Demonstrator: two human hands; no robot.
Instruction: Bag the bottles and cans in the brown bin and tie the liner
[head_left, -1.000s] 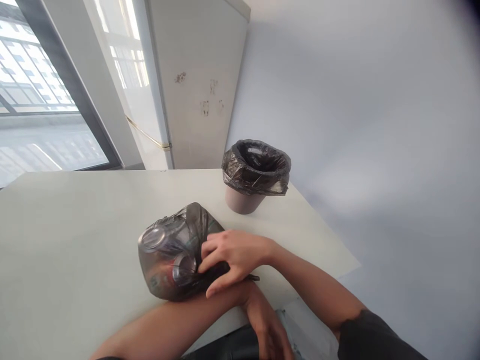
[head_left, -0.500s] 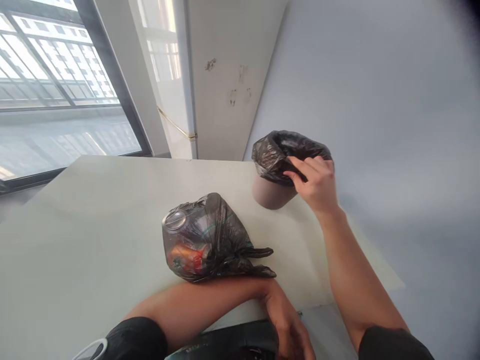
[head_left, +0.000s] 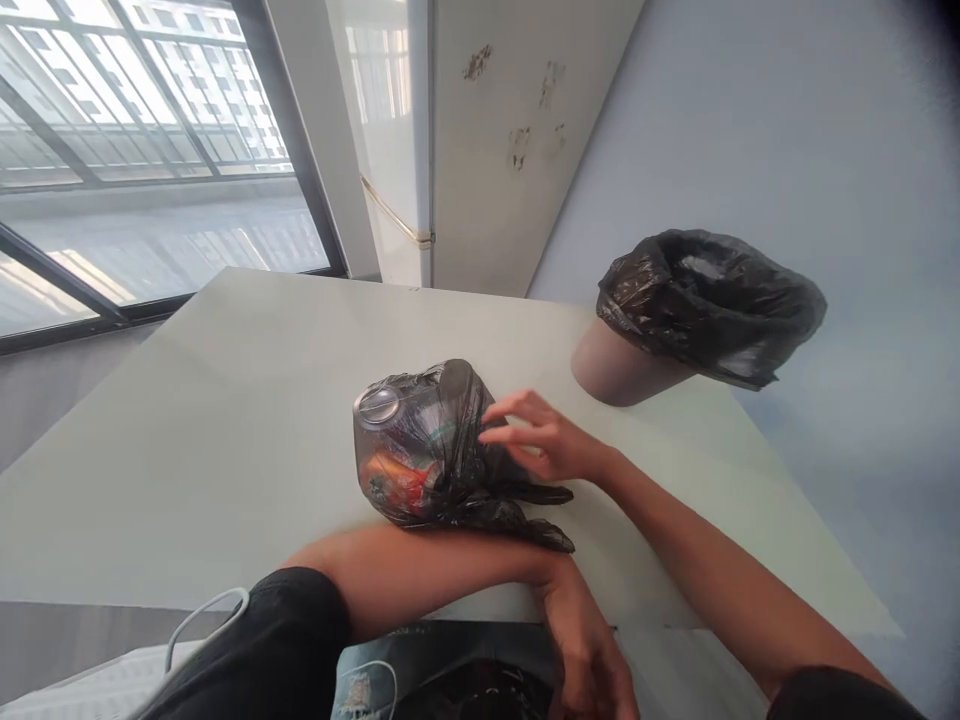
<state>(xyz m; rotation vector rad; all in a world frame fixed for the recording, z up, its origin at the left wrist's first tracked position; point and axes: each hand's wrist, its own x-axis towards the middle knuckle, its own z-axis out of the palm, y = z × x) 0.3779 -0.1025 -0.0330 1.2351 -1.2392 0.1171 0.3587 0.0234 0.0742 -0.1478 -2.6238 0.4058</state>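
Note:
A knotted black plastic bag (head_left: 420, 450) lies on the white table (head_left: 247, 400), with a can end and something red and orange showing through it. My right hand (head_left: 544, 435) is at the bag's right side, fingers apart and holding nothing; whether the fingertips touch the plastic I cannot tell. My left forearm lies along the bag's near side, and my left hand (head_left: 589, 640) hangs over the table's front edge, its fingers partly hidden. At the right stands a brownish-pink bin (head_left: 630, 365) with a black liner (head_left: 712, 300) folded over its rim.
A white fridge (head_left: 517, 130) stands behind the table, beside a blue-grey wall (head_left: 750, 130) on the right. A glass sliding door (head_left: 150, 150) is at the left. Below the front edge are a dark printed item (head_left: 450, 670) and a white cable (head_left: 202, 615).
My right hand has let go of the bin liner and moved left to the knotted bag. The liner's right side now spreads wider. The view has shifted.

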